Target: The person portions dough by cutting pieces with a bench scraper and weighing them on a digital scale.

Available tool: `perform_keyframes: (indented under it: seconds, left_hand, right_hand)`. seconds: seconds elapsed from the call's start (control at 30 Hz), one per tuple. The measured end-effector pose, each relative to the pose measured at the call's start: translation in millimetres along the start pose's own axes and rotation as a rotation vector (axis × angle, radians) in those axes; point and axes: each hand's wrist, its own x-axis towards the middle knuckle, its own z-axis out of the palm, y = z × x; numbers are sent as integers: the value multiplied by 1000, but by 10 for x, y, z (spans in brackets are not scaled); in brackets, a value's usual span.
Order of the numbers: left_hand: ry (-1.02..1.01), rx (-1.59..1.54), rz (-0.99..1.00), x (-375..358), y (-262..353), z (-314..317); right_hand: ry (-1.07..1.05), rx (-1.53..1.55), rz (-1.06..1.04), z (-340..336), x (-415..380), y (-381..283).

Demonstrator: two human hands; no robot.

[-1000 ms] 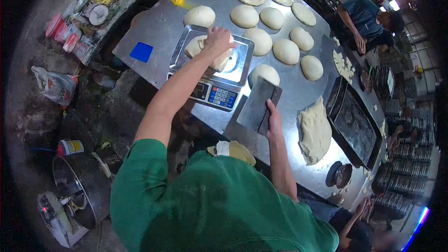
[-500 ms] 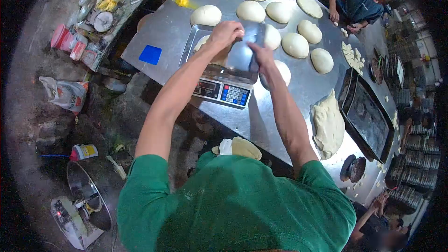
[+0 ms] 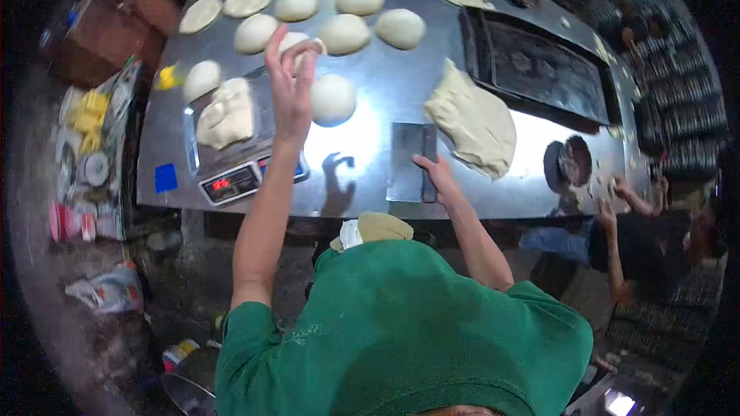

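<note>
My right hand [image 3: 441,179] grips the dark handle of a dough scraper [image 3: 405,162], its wide metal blade flat over the steel table near the front edge. A large irregular slab of dough [image 3: 474,119] lies just beyond that hand. My left hand [image 3: 291,96] is raised beside the digital scale [image 3: 231,183], fingers curved and apart, with no held thing visible. On the scale's metal tray [image 3: 191,142] sits a lumpy piece of dough [image 3: 227,114], and red digits glow on the display. A round dough ball [image 3: 333,100] rests right of my left hand; my fingers partly cover another behind.
Several dough balls [image 3: 401,28] and flattened rounds [image 3: 250,0] fill the back left of the table. A black baking tray [image 3: 547,69] and a dark round bowl [image 3: 575,160] stand at the right. A co-worker's hands [image 3: 609,208] are at the right table edge.
My right hand has carried the scraper from over the scale rightwards toward the dough slab. My left hand has lifted off the scale, exposing the dough on its tray. The view has turned right.
</note>
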Motion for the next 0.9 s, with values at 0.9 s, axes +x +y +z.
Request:
perform_keyframes:
  seconds: [0.9]
  left_hand:
    - [-251, 754, -374, -3126, -1548, 375]
  right_hand:
    - [135, 6, -309, -1958, 437, -627]
